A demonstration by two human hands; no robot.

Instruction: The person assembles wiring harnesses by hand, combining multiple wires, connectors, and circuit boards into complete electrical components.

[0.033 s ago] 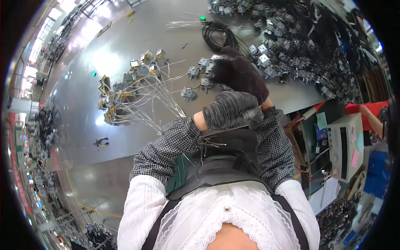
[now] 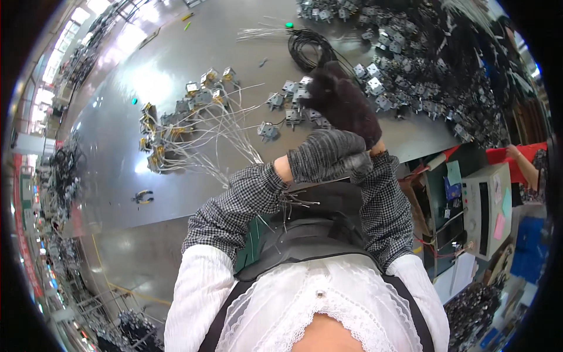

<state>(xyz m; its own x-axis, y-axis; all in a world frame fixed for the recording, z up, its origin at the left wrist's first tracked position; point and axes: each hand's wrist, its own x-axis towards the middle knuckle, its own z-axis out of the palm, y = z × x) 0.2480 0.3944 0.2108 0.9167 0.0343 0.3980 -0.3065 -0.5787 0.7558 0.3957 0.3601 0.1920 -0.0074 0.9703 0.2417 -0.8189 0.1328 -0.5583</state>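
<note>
My left hand (image 2: 329, 155), in a grey knitted glove, is closed at my right wrist, its fingers pinching the cuff of the dark glove there. That dark maroon-black glove covers my right hand (image 2: 343, 101), which reaches over the table with its fingers apart and nothing visible in them. Beside the right fingertips lie small grey metal box-shaped parts (image 2: 290, 88), some partly hidden by the hand. A coil of black cable (image 2: 311, 48) with bare pale ends sits just beyond. Farther left, yellow-and-silver parts (image 2: 157, 159) trail many white wires (image 2: 234, 138).
The grey metal table (image 2: 187, 202) carries pliers (image 2: 143, 198) near its front left edge. A large heap of grey parts with black cables (image 2: 410, 76) covers the right side. On the right stands a beige machine (image 2: 482, 208); a person's arm (image 2: 524, 166) shows beyond it.
The fingers of my right hand have shifted slightly and spread, and the dark glove looks less blurred. My left hand keeps its hold at the cuff.
</note>
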